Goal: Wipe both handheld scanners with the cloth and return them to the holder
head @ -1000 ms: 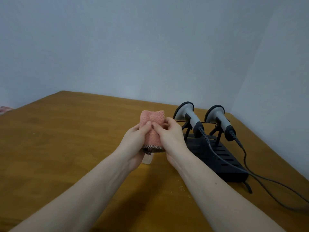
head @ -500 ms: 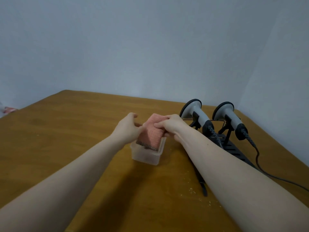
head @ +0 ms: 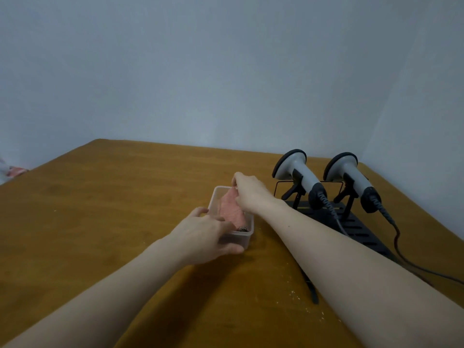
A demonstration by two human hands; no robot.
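Brown wood is spreading across the whole counter (head: 100,209), and its far edge is running close under a pale blue-grey wall (head: 200,71). The left half of the counter is lying wide and bare, reaching to the left edge where a scrap of something pink and white (head: 12,170) is showing beyond it. A second wall is closing in on the right, so the room there is tight.

Near the middle, a clear rectangular plastic container (head: 232,237) is sitting on the wood. A pink textured cloth (head: 231,209) is lying inside it, with a dark patterned trim at its near end. The left hand (head: 203,234) is gripping the container's near left corner, fingers curled over the rim and thumb against the near wall. The right hand (head: 251,194) is reaching over the far right side of the container, its fingertips pinching the far part of the cloth.

Just to the right of the right hand, a black slotted metal holder (head: 361,229) is lying flat on the counter. Two handheld scanners are resting on its stands, tilted with their round heads up and away: the left grey-and-black scanner (head: 297,175) is standing close beside the right wrist, and the right grey-and-black scanner (head: 351,178) is sitting beside it, nearer the right-hand wall. Dark cables (head: 401,254) are trailing from the handles toward the near right edge of the counter. Pale crumbs (head: 292,293) are dotting the wood between the forearms.
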